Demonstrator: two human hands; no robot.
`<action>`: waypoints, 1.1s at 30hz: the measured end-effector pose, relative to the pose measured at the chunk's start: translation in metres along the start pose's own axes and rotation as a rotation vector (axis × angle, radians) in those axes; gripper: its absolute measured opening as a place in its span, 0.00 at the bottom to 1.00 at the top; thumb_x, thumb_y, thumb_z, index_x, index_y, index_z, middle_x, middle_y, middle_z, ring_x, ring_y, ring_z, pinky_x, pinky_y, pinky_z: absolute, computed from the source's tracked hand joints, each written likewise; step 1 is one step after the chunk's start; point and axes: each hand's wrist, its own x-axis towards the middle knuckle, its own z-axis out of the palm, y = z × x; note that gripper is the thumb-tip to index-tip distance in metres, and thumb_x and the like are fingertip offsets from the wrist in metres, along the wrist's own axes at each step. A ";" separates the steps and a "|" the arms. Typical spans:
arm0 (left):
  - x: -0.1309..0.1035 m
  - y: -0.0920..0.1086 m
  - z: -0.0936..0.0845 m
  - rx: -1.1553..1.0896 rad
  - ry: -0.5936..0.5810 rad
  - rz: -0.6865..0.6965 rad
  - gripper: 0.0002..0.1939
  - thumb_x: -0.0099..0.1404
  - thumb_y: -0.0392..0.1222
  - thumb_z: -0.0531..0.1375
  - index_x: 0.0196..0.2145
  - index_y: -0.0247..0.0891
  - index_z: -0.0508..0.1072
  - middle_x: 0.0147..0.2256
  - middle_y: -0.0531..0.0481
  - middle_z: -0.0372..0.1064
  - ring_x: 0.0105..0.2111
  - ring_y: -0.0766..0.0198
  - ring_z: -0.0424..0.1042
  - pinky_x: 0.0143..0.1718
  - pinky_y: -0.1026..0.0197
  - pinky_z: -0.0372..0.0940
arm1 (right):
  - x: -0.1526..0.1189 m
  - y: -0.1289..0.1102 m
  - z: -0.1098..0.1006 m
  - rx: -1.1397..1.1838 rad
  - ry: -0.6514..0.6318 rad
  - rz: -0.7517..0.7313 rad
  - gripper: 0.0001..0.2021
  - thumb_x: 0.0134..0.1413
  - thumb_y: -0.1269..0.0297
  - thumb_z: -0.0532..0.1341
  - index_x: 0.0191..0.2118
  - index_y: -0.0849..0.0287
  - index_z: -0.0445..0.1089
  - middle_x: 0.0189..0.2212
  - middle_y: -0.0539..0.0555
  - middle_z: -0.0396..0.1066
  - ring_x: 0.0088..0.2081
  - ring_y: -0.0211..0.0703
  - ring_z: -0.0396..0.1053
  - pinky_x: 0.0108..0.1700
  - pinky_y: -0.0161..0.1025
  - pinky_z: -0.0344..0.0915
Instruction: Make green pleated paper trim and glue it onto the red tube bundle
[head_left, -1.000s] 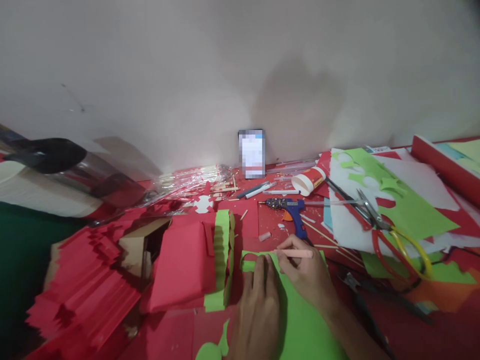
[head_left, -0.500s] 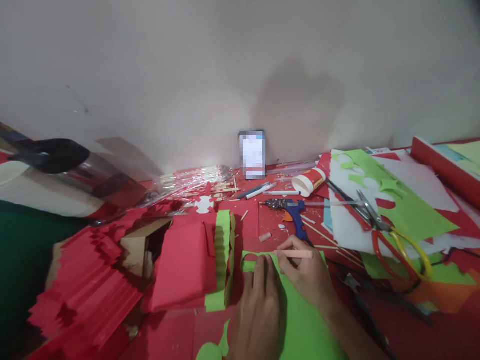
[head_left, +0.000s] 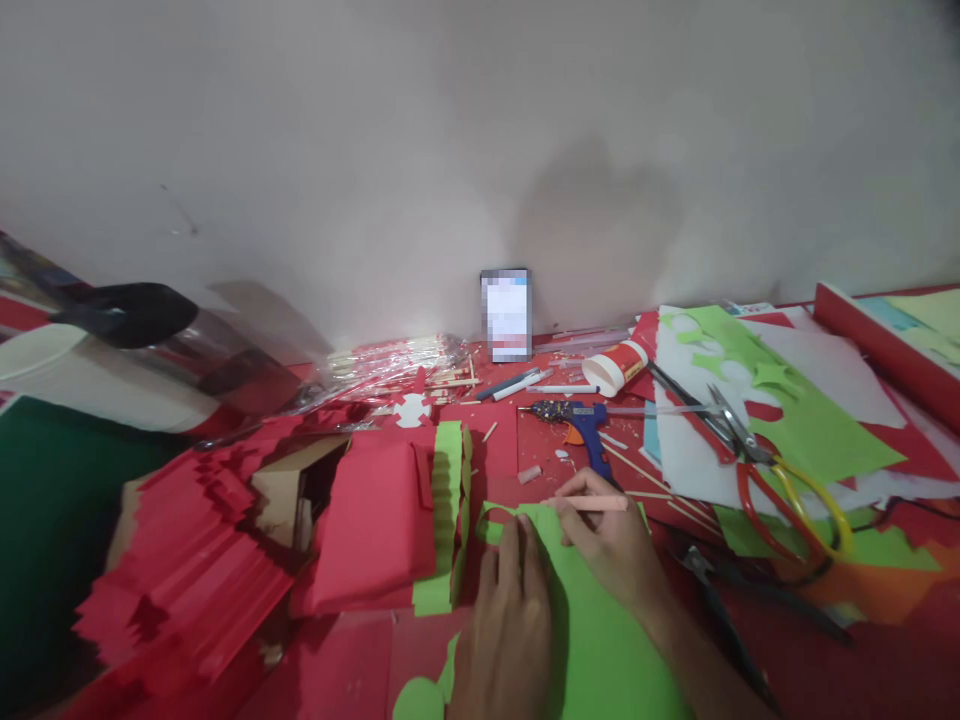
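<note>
A bright green paper sheet (head_left: 600, 640) lies in front of me, with a round cut-out at its upper left corner showing red beneath. My left hand (head_left: 510, 620) rests flat on the sheet, fingers stretched out towards that cut-out. In my right hand (head_left: 611, 555) a slim pale pink pen (head_left: 604, 503) is pinched, lying almost level with its tip pointing left near the sheet's top edge. Whether the tip touches the paper I cannot tell. Left of my left hand are green paper scraps (head_left: 420, 698) and a red paper-covered box (head_left: 375, 525) with a green scalloped strip (head_left: 448, 510).
A blue glue gun (head_left: 592, 430) lies beyond my right hand. To the right are scissors (head_left: 757, 450), pliers (head_left: 712, 590) and cut paper sheets (head_left: 832, 430). Pleated red paper (head_left: 187, 580) fills the left. A phone (head_left: 507, 315) leans on the wall; a paper cup (head_left: 619, 368) lies sideways.
The camera view has shifted slightly. My left hand has slid a little left and down on the sheet; my right hand still holds the pen in nearly the same place.
</note>
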 end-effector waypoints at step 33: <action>0.020 -0.016 -0.045 -0.529 0.292 -0.037 0.15 0.68 0.34 0.50 0.51 0.40 0.63 0.44 0.45 0.67 0.43 0.58 0.70 0.42 0.57 0.67 | 0.007 -0.011 -0.006 -0.029 -0.027 -0.491 0.05 0.61 0.66 0.54 0.42 0.56 0.63 0.37 0.54 0.69 0.39 0.44 0.67 0.42 0.40 0.63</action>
